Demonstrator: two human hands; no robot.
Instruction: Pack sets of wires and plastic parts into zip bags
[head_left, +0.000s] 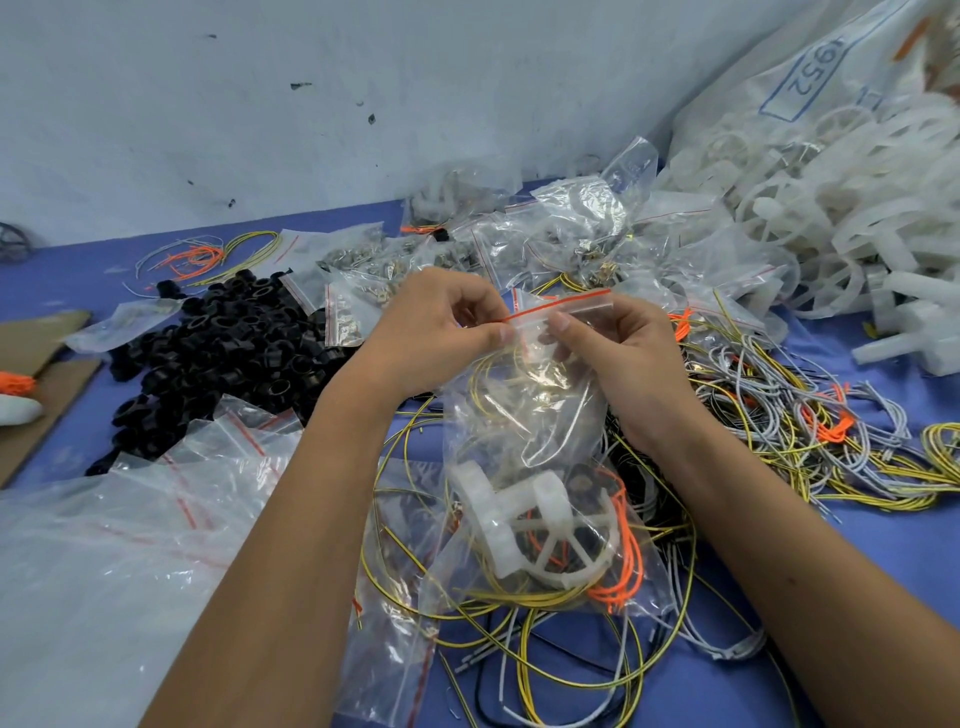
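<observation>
A clear zip bag (524, 431) with a red line along its top hangs between my hands above the blue table. Inside it lie a white plastic wheel part (519, 525), yellow wires and an orange wire bundle (621, 566). My left hand (436, 327) pinches the left end of the bag's zip strip. My right hand (618, 353) pinches the strip just to the right, thumb in front. The strip's right end (576, 304) sticks out above my right hand.
Black plastic rings (223, 348) are heaped at the left. Empty zip bags (171, 499) lie front left. Loose yellow, grey and orange wires (810, 431) spread at the right. White plastic parts (841, 208) pile up at the back right, filled small bags (545, 234) behind my hands.
</observation>
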